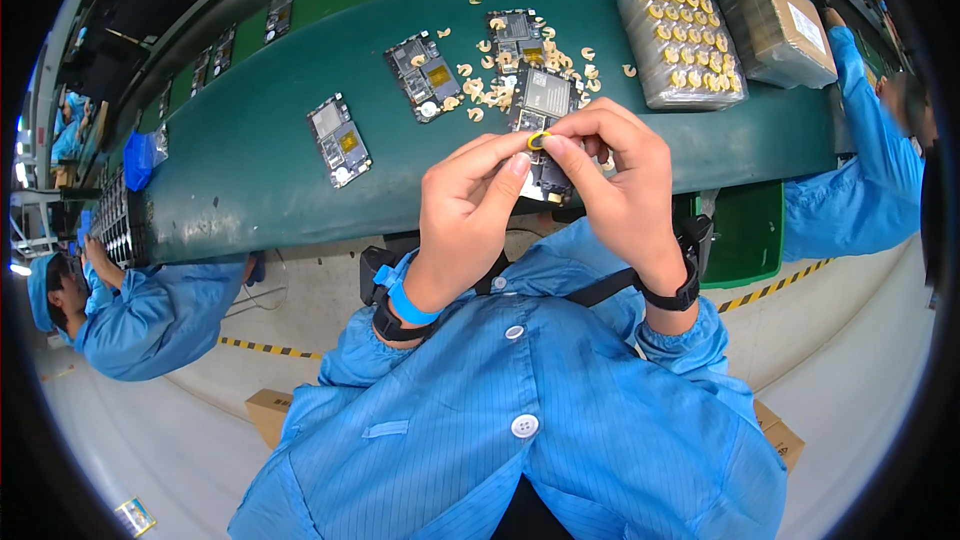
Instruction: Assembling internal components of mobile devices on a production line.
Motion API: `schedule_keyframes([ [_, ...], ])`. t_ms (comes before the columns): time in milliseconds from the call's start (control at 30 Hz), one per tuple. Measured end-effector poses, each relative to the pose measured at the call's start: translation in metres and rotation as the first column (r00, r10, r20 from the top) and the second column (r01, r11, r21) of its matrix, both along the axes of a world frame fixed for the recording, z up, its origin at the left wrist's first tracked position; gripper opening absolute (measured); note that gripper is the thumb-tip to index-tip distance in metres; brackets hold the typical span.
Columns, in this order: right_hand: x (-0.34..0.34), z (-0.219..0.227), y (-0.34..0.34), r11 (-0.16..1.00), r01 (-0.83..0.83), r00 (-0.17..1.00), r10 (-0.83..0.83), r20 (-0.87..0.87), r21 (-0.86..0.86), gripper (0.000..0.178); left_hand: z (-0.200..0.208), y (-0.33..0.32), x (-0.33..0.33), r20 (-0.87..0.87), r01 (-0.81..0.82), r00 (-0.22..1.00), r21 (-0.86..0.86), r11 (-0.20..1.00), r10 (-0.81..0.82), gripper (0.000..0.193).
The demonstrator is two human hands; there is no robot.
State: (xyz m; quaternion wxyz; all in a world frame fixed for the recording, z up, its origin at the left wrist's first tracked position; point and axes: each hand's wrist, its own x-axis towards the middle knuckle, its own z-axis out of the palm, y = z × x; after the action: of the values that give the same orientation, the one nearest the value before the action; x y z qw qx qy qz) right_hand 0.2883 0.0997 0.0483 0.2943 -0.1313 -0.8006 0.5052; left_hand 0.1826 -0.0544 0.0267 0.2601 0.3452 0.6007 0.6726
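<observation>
Between the fingertips of both hands is a small round coin cell (539, 141) with a yellow rim and a dark face. My left hand (462, 190) pinches it from the left, and my right hand (628, 155) from the right, thumb and forefinger closed. Directly beneath lies a circuit board (545, 95) with a silver shield, partly covered by my fingers. Loose cream C-shaped pieces (476, 114) are scattered around and on a second board (515, 30) behind it. Farther left rest two similar boards, a nearer one (340, 140) and a farther one (422, 75), each with a gold-coloured patch.
A clear plastic tray (700, 98) of yellow round parts stands right on the green table (260, 170), beside a plastic-wrapped carton (790, 20). A green bin (745, 230) sits below the edge. Co-workers in blue are at left (150, 315) and right (850, 210).
</observation>
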Motion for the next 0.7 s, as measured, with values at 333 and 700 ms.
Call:
schedule_keyframes([
  [333, 0.011, 0.009, -0.009, 0.969, -0.095, 0.986, 0.123, 0.109, -0.228, 0.008, -0.01, -0.009, -0.019, 0.377, 0.125, 0.914, 0.095, 0.988, -0.152, 0.053],
  [700, 0.003, 0.011, -0.02, 0.995, -0.041, 0.983, 0.057, 0.175, -0.094, 0.007, 0.0, -0.012, -0.012, 0.516, 0.079, 0.845, 0.133, 0.988, -0.138, 0.04],
])
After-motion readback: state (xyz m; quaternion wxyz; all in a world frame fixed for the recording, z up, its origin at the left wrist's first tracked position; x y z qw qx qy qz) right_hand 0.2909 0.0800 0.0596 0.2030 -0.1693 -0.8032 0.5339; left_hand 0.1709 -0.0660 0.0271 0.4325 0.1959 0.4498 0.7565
